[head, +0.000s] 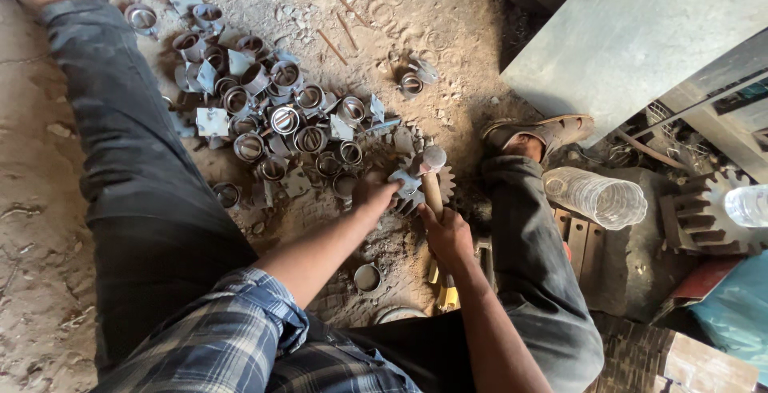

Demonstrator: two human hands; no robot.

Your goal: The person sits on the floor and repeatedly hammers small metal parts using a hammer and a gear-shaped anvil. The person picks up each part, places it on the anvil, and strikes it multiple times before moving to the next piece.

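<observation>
Hammer (433, 171) beside crowded metal pile (264, 113)

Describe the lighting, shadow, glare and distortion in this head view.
Head view: daylight falls evenly on the dirt floor and the pile of metal rings; the grey metal sheet at upper right glares pale; deep shadow sits under it and between the legs; wide-angle bending stretches the left leg at the edge; the left hand, right hand and hammer stay sharp.

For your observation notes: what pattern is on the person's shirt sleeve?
Blue and white plaid checks on the shirt sleeve, clearest in the head view.
</observation>
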